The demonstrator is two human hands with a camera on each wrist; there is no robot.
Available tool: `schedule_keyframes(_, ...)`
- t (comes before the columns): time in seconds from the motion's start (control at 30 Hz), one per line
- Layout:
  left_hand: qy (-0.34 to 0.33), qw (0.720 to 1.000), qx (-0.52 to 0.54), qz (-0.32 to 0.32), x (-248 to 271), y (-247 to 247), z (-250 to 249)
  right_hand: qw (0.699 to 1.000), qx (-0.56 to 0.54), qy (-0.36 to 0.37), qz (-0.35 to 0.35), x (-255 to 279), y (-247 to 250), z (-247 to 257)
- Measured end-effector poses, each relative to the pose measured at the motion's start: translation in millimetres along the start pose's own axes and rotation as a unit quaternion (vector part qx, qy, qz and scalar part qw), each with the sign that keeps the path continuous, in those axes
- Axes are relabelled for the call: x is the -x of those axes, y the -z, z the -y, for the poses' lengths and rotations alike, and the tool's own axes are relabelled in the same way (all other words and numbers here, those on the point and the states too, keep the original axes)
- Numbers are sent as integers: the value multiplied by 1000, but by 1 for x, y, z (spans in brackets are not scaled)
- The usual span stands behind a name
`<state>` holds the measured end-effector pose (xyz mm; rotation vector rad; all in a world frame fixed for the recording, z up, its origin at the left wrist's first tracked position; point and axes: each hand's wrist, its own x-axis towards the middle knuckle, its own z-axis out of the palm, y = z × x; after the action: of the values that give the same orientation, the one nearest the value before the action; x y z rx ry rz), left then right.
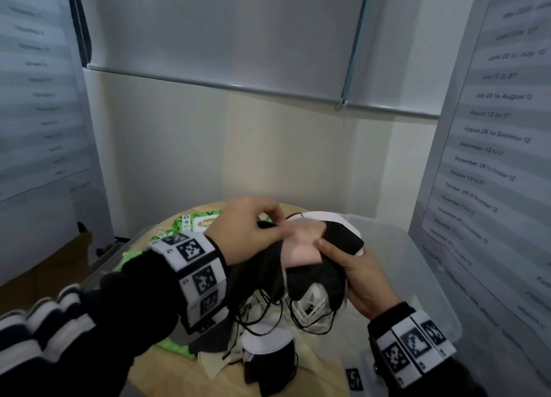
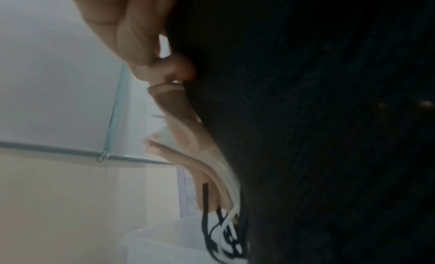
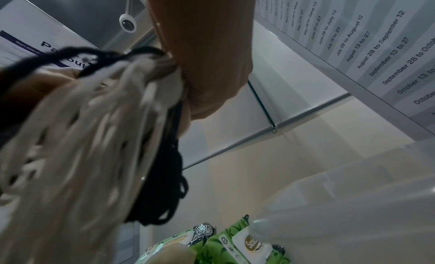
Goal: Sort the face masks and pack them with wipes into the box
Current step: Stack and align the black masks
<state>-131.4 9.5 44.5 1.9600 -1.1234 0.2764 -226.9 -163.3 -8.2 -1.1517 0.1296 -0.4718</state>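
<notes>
Over the round wooden surface [image 1: 313,367], both hands [image 1: 247,229] [image 1: 360,280] clutch the mask bundle [image 1: 310,262]; tangled ear loops [image 1: 268,313] could drag extra masks out.

Back wall [image 1: 253,146]: cream, plain, at 12 o'clock; dim, even light
Roller blind [image 1: 223,29]: grey-white, lowered partway over the upper wall; bottom rail [image 1: 238,89] slopes down toward 2 o'clock
Bead chain [image 1: 354,44]: hangs at 1 o'clock, ending near the rail
Left panel [image 1: 38,83]: at 9 o'clock, printed sheet, text blurred
Right panel [image 1: 492,143]: at 3 o'clock, sheet listing date ranges such as "August 28 to September 12"
Table [image 1: 167,370]: round, pale wood, at 6 o'clock
Ceiling camera [image 3: 127,23]: white dome, seen from the right wrist
</notes>
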Motion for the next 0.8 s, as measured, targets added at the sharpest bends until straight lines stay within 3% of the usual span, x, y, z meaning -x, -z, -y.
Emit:
schedule_keyframes(0.2, 103, 992, 70, -34, 2, 33, 14, 997, 60, -36, -17, 3, 24, 3)
schedule_keyframes(0.4, 126, 991, 49, -19, 7, 41, 31, 967, 198, 33, 156, 19, 11, 15)
schedule_keyframes(0.57, 120, 992, 13, -25, 11, 16, 21, 957, 224, 50, 180, 29, 2, 8)
schedule_keyframes(0.67, 91, 993, 69, -44, 18, 2, 10, 953, 232, 54, 186, 31, -2, 4)
schedule_keyframes(0.8, 8, 987, 151, 49, 35, -14, -4, 954, 238, 75, 165, 30, -2, 0)
